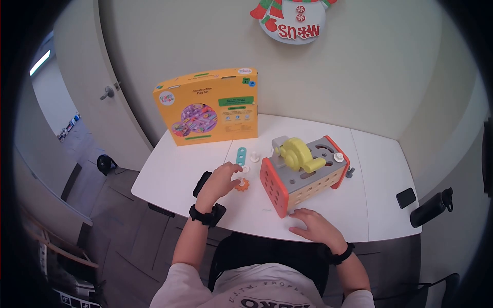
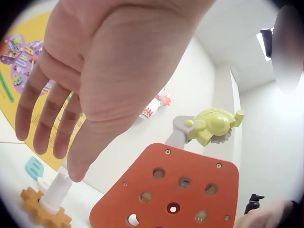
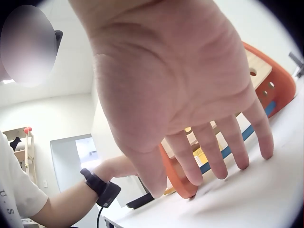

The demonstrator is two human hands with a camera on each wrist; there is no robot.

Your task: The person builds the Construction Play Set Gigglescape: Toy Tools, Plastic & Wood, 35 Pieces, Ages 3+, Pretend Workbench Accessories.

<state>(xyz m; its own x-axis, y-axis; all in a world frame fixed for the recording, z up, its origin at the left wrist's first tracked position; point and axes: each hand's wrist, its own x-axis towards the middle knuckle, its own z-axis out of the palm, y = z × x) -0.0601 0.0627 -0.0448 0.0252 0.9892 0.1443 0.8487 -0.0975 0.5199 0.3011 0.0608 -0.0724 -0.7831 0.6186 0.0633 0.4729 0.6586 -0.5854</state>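
My left hand point(image 1: 220, 182) hangs over the small parts left of the toy box, fingers loosely extended; in the left wrist view its thumb is close to a white peg point(image 2: 58, 192) standing in an orange gear point(image 2: 35, 209), and contact is unclear. Beyond the fingers lie a teal strip point(image 1: 241, 156) and white pieces point(image 1: 254, 157). The toy box point(image 1: 308, 192) has red end panels point(image 2: 166, 190), a grey top and a yellow-green saw-like piece point(image 1: 298, 154) on it. My right hand point(image 1: 316, 226) rests on the table by the box's near corner, fingers relaxed, holding nothing.
A yellow carton point(image 1: 208, 110) stands at the back left. A dark object point(image 1: 202, 185) lies by my left wrist. A grey piece point(image 1: 350, 172) is right of the toy box. A black square item point(image 1: 405, 198) and a black bottle point(image 1: 431, 207) are at the right edge.
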